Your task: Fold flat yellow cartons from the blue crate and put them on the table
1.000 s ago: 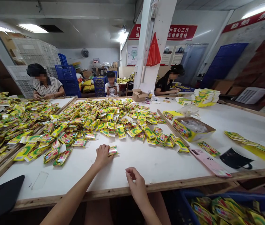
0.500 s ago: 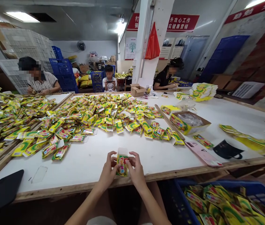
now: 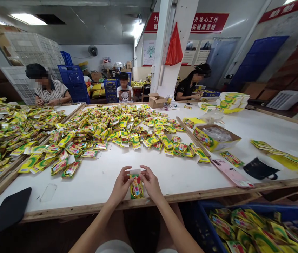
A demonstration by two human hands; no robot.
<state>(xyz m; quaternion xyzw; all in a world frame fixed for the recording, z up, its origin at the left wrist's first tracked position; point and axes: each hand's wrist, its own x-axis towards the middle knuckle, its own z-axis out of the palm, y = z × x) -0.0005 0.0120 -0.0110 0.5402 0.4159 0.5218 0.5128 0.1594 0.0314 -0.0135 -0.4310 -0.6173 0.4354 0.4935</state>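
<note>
Between my two hands, at the front edge of the white table, is a small yellow-green printed box (image 3: 136,189) with its white end flap standing up at the top. My left hand (image 3: 121,183) grips its left side, thumb on the front near the flap. On the right side my right hand (image 3: 149,183) holds it the same way, fingers curled round the upper edge. Beyond my hands lies a large heap of similar small boxes (image 3: 112,128), many with white flaps showing.
A wooden strip (image 3: 192,136) divides the white table (image 3: 106,182). Right of it are an open carton (image 3: 219,137), a pink phone (image 3: 231,173) and a black cup-like object (image 3: 260,168). A blue crate (image 3: 204,214) of boxes stands low right; a black flat object (image 3: 9,212) lies left. Several people sit beyond.
My thumbs have moved up the box toward its flap, showing more of its front. The whole view has shifted slightly to the left.
</note>
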